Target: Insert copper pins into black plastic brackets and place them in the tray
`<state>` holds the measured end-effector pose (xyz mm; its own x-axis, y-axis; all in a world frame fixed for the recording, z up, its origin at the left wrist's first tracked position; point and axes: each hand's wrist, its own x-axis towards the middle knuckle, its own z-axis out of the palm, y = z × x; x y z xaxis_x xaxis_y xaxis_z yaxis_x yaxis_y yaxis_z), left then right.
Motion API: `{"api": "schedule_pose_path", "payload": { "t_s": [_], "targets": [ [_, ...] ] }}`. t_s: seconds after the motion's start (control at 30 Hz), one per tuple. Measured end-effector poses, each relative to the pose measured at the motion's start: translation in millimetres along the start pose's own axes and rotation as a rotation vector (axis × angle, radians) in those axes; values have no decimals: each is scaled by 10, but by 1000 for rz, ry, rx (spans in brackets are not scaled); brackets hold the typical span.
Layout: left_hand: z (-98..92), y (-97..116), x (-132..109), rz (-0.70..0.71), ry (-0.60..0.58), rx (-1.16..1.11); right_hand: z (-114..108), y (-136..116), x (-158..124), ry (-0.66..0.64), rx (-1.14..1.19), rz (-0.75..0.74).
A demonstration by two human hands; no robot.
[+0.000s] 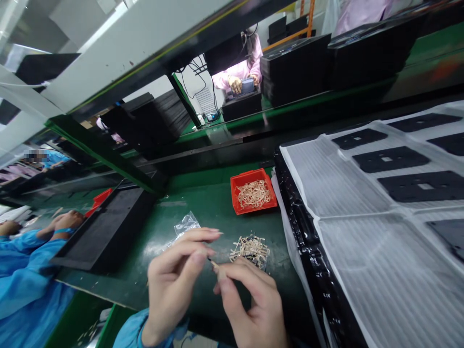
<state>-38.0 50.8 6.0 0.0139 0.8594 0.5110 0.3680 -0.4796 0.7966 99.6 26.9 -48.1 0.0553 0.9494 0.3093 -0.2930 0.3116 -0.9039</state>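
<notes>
Co-worker: the bright blue sleeve of a co-worker, with a bare hand just beside a flat black foam tray.

Left hand: the person's left hand has its fingers curled in, forming a narrow hold. A small dark tip shows beside them, but whether they hold anything cannot be told.

Bag: a crumpled clear plastic bag lies on the green workbench, just beyond the left fingertips.

Step in hand: judging by the hands, a small tan strip is being handled singly, held between the hands above the bench.

Right hand: the person's right hand seems to hold that strip in a narrow fingertip pinch.

Heap: a loose heap of tan strips lies near the right hand.

Red tray: a shallow orange-red plastic tray holds more strips.

Far right: a translucent white ribbed sheet carries matt black rectangular pads with square windows.
</notes>
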Motion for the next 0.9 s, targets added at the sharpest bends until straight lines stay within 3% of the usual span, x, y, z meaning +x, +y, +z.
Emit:
{"api": "schedule_pose_path", "payload": {
  "t_s": [0.17,0.33,0.5,0.57,0.7,0.8,0.9],
  "targets": [
    [-142,-87,185,193,426,-146,-6,3,0,17,-58,1],
    [-205,-120,276,316,555,-143,-30,-38,-24,27,-167,-33],
    [-233,-170,236,218,502,-203,-54,-227,199,87,-323,-280],
    [-271,-206,247,201,461,-233,-69,-238,419,142,-356,-279],
    [-335,-333,334,261,283,-266,-121,-31,833,349,-369,117],
    [-300,-447,407,252,159,-272,-144,118,833,237,-301,312],
    [-230,-531,446,279,57,-250,-105,93,584,-32,-75,446]
  ]
}}
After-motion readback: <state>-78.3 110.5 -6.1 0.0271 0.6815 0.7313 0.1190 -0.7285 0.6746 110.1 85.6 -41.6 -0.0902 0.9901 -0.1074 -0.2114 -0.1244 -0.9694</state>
